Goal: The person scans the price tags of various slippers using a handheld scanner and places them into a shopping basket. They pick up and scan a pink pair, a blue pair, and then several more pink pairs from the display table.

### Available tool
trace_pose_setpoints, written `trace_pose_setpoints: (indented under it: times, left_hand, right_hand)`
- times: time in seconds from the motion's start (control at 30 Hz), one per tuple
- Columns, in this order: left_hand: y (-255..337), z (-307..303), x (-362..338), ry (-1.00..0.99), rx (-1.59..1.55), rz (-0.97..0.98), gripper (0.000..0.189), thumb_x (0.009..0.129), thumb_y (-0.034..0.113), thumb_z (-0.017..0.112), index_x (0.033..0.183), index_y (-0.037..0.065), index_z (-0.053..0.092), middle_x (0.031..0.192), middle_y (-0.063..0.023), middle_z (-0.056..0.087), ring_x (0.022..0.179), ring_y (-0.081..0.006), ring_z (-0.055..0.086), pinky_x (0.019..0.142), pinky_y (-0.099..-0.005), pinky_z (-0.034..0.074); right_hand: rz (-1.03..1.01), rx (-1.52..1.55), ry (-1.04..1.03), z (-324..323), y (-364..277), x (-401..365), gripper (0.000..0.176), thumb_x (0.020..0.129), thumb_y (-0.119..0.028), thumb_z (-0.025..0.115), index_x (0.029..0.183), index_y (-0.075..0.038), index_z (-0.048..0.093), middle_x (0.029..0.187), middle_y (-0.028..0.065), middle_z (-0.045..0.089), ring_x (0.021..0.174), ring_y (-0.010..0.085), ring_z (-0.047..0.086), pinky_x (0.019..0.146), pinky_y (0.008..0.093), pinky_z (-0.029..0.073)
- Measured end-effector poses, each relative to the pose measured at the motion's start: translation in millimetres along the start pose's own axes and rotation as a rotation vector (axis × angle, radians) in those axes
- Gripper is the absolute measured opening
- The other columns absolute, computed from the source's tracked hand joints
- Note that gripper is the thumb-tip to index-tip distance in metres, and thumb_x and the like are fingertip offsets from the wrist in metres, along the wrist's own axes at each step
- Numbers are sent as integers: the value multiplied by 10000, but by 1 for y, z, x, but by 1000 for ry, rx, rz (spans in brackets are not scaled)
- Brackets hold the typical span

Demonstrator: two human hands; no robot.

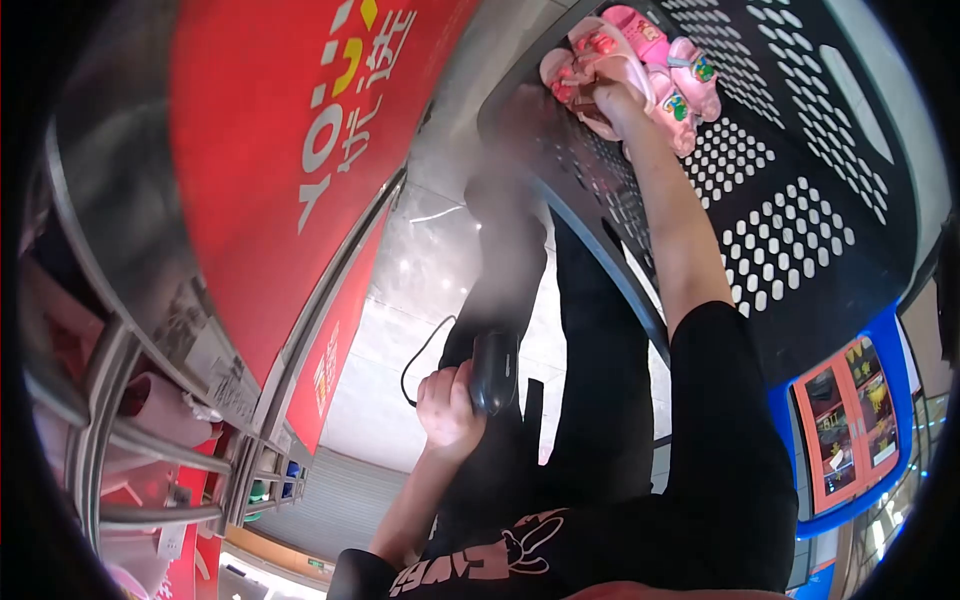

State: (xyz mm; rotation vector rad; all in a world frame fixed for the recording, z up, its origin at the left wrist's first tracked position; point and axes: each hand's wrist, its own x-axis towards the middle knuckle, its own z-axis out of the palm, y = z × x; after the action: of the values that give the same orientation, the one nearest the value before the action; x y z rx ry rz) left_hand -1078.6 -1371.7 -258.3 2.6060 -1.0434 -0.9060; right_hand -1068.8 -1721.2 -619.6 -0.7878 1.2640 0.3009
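Pink children's shoes or slippers (680,75), some with green and red ornaments, lie together at the top end of a dark perforated plastic cart basket (800,340). My right hand (617,105) reaches into the basket and its fingers are closed on one of the light pink shoes with red decorations (600,45). Low in front of my body, my left hand (450,405) is wrapped round a black handheld device (494,373) with a thin black cord looping beside it. Part of that device's underside is hidden by my fingers.
Tall red sign panels (260,150) with white and yellow lettering stand on the left, above a metal rack (130,440) holding pink items. Grey floor (400,290) shows between the panels and my legs. A blue-framed panel (850,430) is at the lower right.
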Motion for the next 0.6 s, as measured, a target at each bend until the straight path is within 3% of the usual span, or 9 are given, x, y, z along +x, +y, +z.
trace_pose_setpoints:
  times: [0.07,0.13,0.2,0.27,0.33,0.4,0.5,0.57,0.6]
  left_hand:
    - [-5,0,2,59,-9,10,420,676,27,658,1083,-3,561,864,-129,590,704,-298,576,649,-410,450]
    - [-9,0,5,66,-1,12,398,691,29,663,1072,-13,560,865,-133,597,690,-297,577,639,-406,453]
    - [-9,0,8,92,-10,24,379,696,29,666,1056,-23,562,864,-134,604,674,-291,579,616,-399,453]
    - [-9,-1,13,99,-18,33,374,698,31,668,1053,-26,562,867,-134,606,670,-289,580,609,-397,454]
    - [-7,-2,14,106,-31,44,370,700,32,670,1050,-28,562,870,-134,609,666,-287,580,603,-395,455]
    - [-5,-4,15,91,-32,12,373,703,33,672,1054,-28,561,864,-131,609,660,-289,577,599,-392,458]
    - [1,-3,14,79,-59,28,401,691,43,681,1066,-31,559,871,-135,605,673,-297,578,612,-401,462]
    - [6,-5,15,52,-46,21,422,682,51,687,1075,-32,556,878,-138,603,683,-302,579,616,-405,461]
    - [8,-6,14,28,-37,17,444,673,59,692,1085,-32,554,884,-141,601,692,-306,579,619,-409,460]
  right_hand:
    - [-62,145,-106,-5,7,6,478,831,69,490,1285,-76,531,1074,118,659,761,259,669,631,333,545]
    - [-81,69,-33,-1,13,22,524,852,47,519,1359,-82,493,1095,120,669,718,266,681,606,328,562]
    - [-85,68,27,1,4,23,537,840,74,450,1374,43,401,1111,196,661,779,345,691,666,368,583]
    - [-181,-29,31,-4,28,55,519,852,68,474,1366,52,406,1083,205,672,702,295,677,610,328,564]
    - [-336,373,-24,-8,49,79,353,860,19,596,1212,12,619,912,135,702,554,162,600,448,279,445]
    - [-352,323,176,3,44,83,313,853,15,613,1157,86,627,749,76,649,487,121,521,443,263,405]
    - [-364,371,276,5,29,69,318,859,13,599,1166,94,623,812,78,628,578,144,563,511,278,460]
    - [-387,702,149,-11,35,90,330,858,-1,605,1179,74,615,938,117,640,743,196,632,625,318,517]
    - [-380,699,153,-14,37,79,330,858,-1,605,1179,74,615,938,117,640,743,196,632,625,318,517]
